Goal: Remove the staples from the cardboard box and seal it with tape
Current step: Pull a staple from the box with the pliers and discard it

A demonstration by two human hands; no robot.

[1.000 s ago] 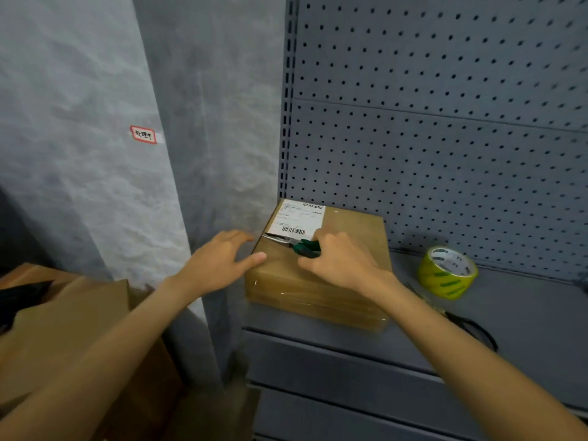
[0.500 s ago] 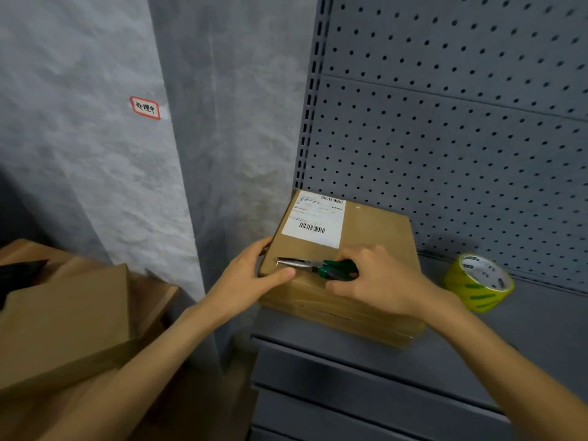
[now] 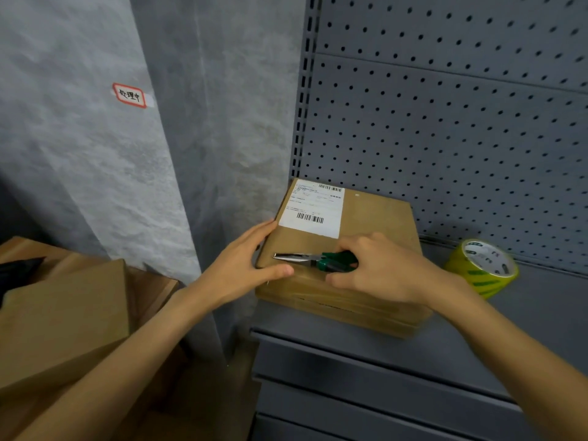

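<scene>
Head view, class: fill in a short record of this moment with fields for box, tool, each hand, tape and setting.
box: cardboard box lies flat on the grey shelf, white shipping label on top
tool: green-handled pliers, nose pointing left over the box top
right hand: right hand holds the pliers' handles
left hand: left hand steadies the box's left edge, thumb on top
tape: yellow-green tape roll on the shelf, right of the box, untouched
setting: pegboard behind
</scene>
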